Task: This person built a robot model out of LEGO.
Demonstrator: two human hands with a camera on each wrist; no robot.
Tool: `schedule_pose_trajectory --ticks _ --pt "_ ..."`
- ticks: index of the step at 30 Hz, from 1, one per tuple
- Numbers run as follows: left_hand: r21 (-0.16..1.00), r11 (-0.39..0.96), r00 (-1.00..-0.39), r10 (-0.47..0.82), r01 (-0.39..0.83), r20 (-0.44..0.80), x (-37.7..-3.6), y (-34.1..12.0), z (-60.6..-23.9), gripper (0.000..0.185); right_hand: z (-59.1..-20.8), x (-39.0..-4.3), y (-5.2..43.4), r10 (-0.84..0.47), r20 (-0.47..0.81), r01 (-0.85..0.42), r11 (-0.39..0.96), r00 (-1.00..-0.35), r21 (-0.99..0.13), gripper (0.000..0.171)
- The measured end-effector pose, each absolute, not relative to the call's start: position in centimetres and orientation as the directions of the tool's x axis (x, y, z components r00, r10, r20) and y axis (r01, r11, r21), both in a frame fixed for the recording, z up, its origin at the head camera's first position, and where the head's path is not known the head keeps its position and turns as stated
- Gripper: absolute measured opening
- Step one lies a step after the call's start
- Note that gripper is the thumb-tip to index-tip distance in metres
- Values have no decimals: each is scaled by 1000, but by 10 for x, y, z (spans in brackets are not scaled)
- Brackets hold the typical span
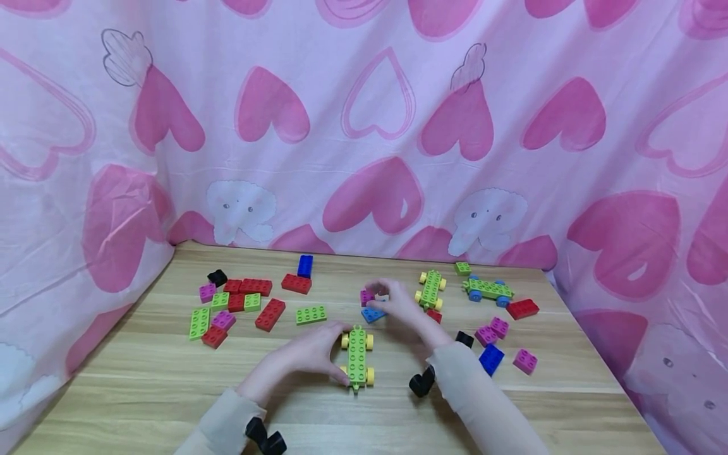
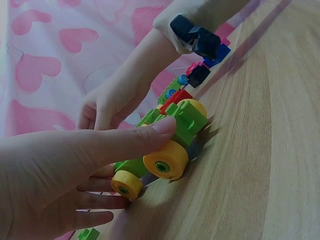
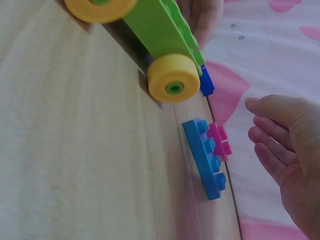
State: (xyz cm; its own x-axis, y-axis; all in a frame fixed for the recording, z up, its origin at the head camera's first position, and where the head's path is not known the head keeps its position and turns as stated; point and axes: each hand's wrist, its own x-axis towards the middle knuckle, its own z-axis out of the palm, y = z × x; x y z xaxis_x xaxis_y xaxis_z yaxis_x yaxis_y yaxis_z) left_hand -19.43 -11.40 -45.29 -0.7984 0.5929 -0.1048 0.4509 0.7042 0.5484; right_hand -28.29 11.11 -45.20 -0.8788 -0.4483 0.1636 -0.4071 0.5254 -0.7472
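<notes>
Fingers and thumb of the person's left hand (image 1: 309, 355) curled round the green wheeled base (image 1: 357, 356), the grip taking it from its left side: the thumb lay along the top studs while the fingers reached under toward the yellow wheels, as the left wrist view showed (image 2: 160, 145). That base stood on the wooden desk (image 1: 142, 373), near the middle and close to the person, its long axis running away from them.

Just beyond it, the right hand (image 1: 398, 303) hovered over a light blue flat brick (image 1: 372, 314) and a small magenta brick (image 1: 366, 296) touching it. In the right wrist view the fingers (image 3: 280, 145) were relaxed and slightly bent, close beside the pair of bricks (image 3: 207, 157) but gripping nothing.

Farther right stood two more wheeled bases, one green with yellow wheels (image 1: 430, 289) and one green with blue wheels (image 1: 488, 289). Loose bricks were scattered about: a red and green cluster (image 1: 236, 303) at the left, a blue brick standing on a red one (image 1: 300, 275) at the back, and magenta pieces (image 1: 493, 330), a dark blue brick (image 1: 491, 358) and a red brick (image 1: 522, 308) at the right. A pink cloth printed with hearts (image 1: 387, 126) hung behind and beside the desk.
</notes>
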Motion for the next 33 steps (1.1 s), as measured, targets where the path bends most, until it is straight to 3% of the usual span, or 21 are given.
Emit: schedule_pose_trajectory --ticks 20,33 --pt "565 702 -803 586 433 -113 -195 -114 -453 106 -460 -310 108 -448 -34 -268 594 -893 -758 50" --pt "561 704 -802 587 436 -114 -195 -114 -454 105 -462 -318 104 -507 -32 -358 650 -861 -671 37"
